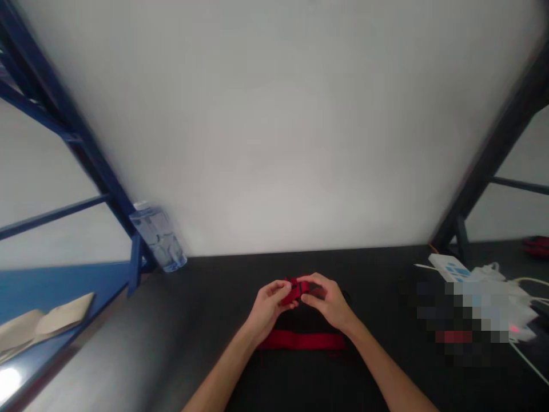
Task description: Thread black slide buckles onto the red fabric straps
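Observation:
Between my two hands is a red fabric strap (292, 292) with a dark band or buckle across it; its exact kind is too small to make out. My left hand (271, 301) pinches the strap's left part between thumb and fingers. On the other side, my right hand (325, 297) grips its right end near the dark piece. A longer red strap (302, 340) lies flat across the black tabletop just below my hands, partly hidden by my wrists. Something small and dark shows behind my right hand.
A clear plastic bottle (159, 237) leans by the blue metal frame (81, 137) at left. Beige flat pieces (60, 317) lie on a blue surface. To the right are a white box (449, 267), white cables (529, 281) and a blurred-out patch. A pale wall stands behind.

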`<state>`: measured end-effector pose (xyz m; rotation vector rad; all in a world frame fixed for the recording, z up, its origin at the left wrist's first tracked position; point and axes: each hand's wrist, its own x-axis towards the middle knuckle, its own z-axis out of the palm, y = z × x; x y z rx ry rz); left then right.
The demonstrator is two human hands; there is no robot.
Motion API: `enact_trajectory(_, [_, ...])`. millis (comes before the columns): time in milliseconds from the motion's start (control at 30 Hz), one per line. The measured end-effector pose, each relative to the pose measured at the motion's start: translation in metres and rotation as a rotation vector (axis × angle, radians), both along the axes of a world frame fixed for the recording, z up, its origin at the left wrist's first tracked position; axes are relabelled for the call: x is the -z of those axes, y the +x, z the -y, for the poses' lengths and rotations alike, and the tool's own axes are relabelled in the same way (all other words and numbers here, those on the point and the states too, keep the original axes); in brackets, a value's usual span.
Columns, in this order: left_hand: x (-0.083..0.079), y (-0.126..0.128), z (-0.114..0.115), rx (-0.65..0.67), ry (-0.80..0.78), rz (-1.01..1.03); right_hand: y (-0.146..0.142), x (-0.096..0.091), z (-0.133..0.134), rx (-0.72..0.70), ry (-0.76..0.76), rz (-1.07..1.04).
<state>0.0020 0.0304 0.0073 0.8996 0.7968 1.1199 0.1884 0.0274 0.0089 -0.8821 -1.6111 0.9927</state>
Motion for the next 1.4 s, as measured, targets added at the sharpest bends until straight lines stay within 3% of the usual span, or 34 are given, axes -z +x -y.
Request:
enact_trajectory(167, [0.0,-0.002,-0.001,-0.04,-0.038,0.051,0.005,0.002,-0.005,0.071,-0.021,-0.046])
enact_trajectory(500, [0.014,-0.002,-0.002,-0.019,0.046,-0.052,-0.004,0.001,0.002,-0.009,0.015,0.02])
enact_trajectory(667, [0.022,0.0,-0.005,-0.073,-0.007,-0.072,-0.006,0.0,0.004,-0.017,0.008,0.03])
enact_trajectory(767, [0.02,0.0,-0.005,-0.116,-0.014,-0.047,-0.004,0.0,0.002,-0.013,-0.023,-0.002])
enact_trajectory(900, [0.014,-0.002,-0.004,-0.068,-0.026,0.009,-0.003,0.0,0.0,0.02,-0.025,-0.04])
enact_trajectory(1100, [0.013,0.0,-0.001,-0.067,-0.039,-0.019,-0.003,0.0,0.003,0.038,0.055,0.033])
enact_trajectory(1400, [0.007,0.006,0.003,-0.015,0.069,-0.094,-0.005,0.01,-0.001,0.104,0.151,0.048])
